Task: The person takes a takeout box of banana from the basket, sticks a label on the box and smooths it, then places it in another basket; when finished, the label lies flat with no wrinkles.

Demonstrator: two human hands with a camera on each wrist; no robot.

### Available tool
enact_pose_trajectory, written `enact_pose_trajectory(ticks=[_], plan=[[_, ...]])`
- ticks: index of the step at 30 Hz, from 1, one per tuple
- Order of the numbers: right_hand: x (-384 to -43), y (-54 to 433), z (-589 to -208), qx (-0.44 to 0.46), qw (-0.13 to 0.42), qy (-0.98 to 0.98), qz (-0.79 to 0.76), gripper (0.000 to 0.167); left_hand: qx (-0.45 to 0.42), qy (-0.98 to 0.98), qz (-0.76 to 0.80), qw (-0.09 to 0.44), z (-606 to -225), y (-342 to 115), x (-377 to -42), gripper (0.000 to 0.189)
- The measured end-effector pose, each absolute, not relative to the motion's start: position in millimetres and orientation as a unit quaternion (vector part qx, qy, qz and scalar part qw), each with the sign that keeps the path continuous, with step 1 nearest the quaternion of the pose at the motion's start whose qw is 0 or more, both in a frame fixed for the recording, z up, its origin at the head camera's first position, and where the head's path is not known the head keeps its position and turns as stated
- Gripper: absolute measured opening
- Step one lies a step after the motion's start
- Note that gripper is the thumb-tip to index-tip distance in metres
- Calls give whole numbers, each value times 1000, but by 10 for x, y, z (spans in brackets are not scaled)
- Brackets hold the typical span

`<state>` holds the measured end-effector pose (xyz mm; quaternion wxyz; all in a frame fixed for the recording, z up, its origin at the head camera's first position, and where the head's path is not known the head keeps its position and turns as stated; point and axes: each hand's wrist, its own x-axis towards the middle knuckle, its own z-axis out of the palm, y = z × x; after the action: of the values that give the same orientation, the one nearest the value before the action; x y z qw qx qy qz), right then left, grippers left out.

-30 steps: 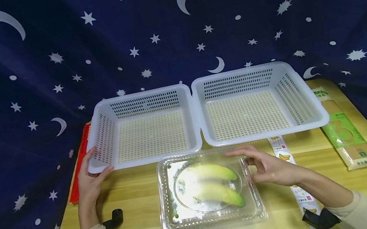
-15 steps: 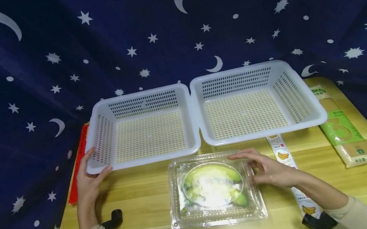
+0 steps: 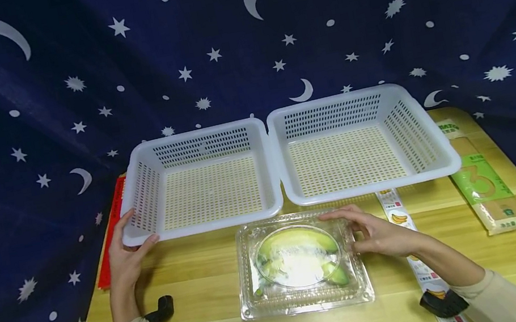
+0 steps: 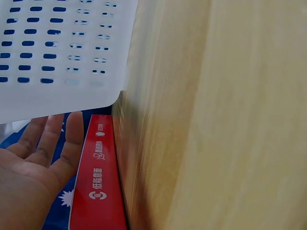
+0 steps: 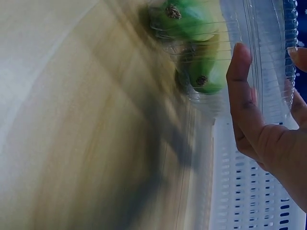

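In the head view a clear plastic clamshell box sits in front of two white perforated baskets, with glare on its lid. Through it show yellow-green bananas, whose green, brown-tipped ends appear close up in the right wrist view. My right hand grips the box's right edge, thumb and fingers on either side of the plastic. At the front left corner of the left basket is my left hand, thumb at the front rim and fingers along the outer side. Those fingers look straight in the left wrist view.
The second basket stands to the right of the first. A red package lies along the table's left edge. On the right are a strip of banana stickers and a green-labelled pack. A starry dark-blue cloth hangs behind.
The clamshell box's left side has shifted right, and its near edge has moved a little away from me. The right hand keeps its grip; the left hand stays at the basket corner.
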<state>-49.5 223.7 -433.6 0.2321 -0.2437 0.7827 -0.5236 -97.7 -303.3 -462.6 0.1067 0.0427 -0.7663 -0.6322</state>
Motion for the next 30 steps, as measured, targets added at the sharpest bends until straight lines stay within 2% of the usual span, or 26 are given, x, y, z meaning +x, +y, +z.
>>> enact_pose_trajectory(ticks=[7,15,21,30], plan=[[-521,2254,-4331,-237,257,779,-521,67,64,-770,-627,99,-4626,-3024,-978,85],[-519,2230,-4326,-242,253,778,-522,65,70,-772,-625,88,-4492,-2953,-946,83],[-522,2226,-4316,-237,257,775,-527,64,66,-772,-625,93,-4581,-3005,-975,84],[-514,2232,-4307,-234,256,777,-526,61,51,-838,-534,103,-4589,-3032,-954,80]])
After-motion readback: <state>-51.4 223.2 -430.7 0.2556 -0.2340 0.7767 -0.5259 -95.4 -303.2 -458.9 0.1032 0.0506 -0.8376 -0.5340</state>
